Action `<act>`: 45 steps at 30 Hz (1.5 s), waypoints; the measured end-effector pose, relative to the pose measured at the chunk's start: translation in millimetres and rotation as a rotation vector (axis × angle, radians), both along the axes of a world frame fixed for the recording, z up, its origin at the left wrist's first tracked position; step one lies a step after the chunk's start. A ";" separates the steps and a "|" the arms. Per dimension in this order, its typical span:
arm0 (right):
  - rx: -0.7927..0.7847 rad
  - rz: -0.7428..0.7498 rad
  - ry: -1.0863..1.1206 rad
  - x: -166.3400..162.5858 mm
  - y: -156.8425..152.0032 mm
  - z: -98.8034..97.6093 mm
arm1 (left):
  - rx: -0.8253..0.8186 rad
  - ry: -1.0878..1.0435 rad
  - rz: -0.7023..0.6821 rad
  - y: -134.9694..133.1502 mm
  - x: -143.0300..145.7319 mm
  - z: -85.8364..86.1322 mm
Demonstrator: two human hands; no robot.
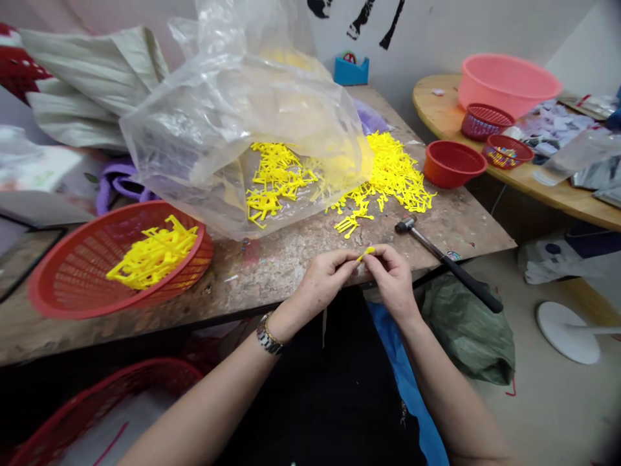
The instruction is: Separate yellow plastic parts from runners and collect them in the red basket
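Note:
Both my hands meet at the table's front edge, pinching one small yellow plastic piece (367, 252) between them. My left hand (326, 275) has its thumb and forefinger on the near end. The thumb and fingertips of my right hand (392, 275) close on the other end, partly hiding it. Just beyond lie a few loose yellow pieces (347, 224), with long thin stems and rounded ends. They lead to a large heap of yellow pieces (392, 171). More yellow parts (276, 171) sit in the mouth of a big clear plastic bag (213, 129).
A red basket (63, 278) with yellow frames (155, 252) stands at the left. Near my right hand, a hammer (449, 262) juts past the table edge. A red bowl (453, 165) sits on the right, before a round table (431, 97). A blue tape dispenser (351, 71) is at the back.

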State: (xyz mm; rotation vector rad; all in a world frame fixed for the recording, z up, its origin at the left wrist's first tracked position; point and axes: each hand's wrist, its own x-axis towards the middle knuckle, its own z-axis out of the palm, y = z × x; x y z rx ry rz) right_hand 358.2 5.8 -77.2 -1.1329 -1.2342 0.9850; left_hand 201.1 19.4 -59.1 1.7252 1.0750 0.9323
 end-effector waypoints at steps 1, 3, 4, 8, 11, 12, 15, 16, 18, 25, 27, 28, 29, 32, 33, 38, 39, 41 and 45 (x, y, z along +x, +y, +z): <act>0.003 -0.014 0.014 0.7 0.0 0.9 | -0.011 -0.015 0.007 2.1 -1.3 2.1; 0.020 -0.049 0.052 2.3 0.8 2.9 | -0.008 -0.023 0.048 9.6 -6.0 7.1; 0.034 -0.065 0.072 3.3 1.6 3.9 | 0.013 -0.006 0.079 15.5 -9.6 10.0; 0.086 -0.096 0.061 9.2 5.7 3.8 | 0.258 0.265 0.197 53.3 -29.6 22.0; 0.111 -0.078 -0.035 14.1 8.0 -2.9 | 0.389 0.564 0.271 90.1 -44.6 28.1; 0.121 -0.072 -0.075 15.3 8.4 -6.1 | 0.394 0.651 0.286 101.8 -48.3 29.3; 0.139 -0.062 -0.200 17.6 9.1 -15.9 | 0.366 0.850 0.346 131.5 -54.3 30.7; 0.141 -0.063 -0.243 17.8 9.3 -18.2 | 0.354 0.896 0.363 139.5 -54.8 30.3; 0.147 -0.067 -0.324 17.4 9.5 -20.1 | 0.331 0.969 0.379 153.2 -54.6 27.8; 0.186 -0.038 -0.447 14.0 9.3 -13.2 | 0.312 1.060 0.390 195.3 -50.3 6.9; 0.185 -0.032 -0.452 13.4 9.2 -13.5 | 0.315 1.068 0.397 204.4 -48.6 1.5; 0.185 -0.032 -0.454 13.3 9.2 -14.1 | 0.316 1.072 0.398 207.6 -47.9 -0.7; 0.185 -0.032 -0.458 13.1 9.3 -14.8 | 0.316 1.077 0.394 209.7 -47.4 -2.4; 0.187 -0.027 -0.477 13.0 9.4 -16.4 | 0.310 1.097 0.377 210.5 -47.5 -5.6; 0.186 -0.024 -0.482 13.1 9.4 -16.5 | 0.309 1.105 0.371 209.6 -48.1 -6.0; 0.182 -0.021 -0.468 14.1 8.8 -14.8 | 0.330 1.135 0.368 203.9 -52.8 -4.9; 0.183 -0.021 -0.463 14.3 8.7 -14.4 | 0.333 1.131 0.373 203.1 -53.7 -3.9; 0.182 -0.022 -0.457 14.8 8.7 -14.2 | 0.332 1.111 0.384 202.0 -55.2 -0.8; 0.164 -0.024 -0.441 15.7 8.5 -15.1 | 0.293 1.000 0.419 200.3 -58.7 7.6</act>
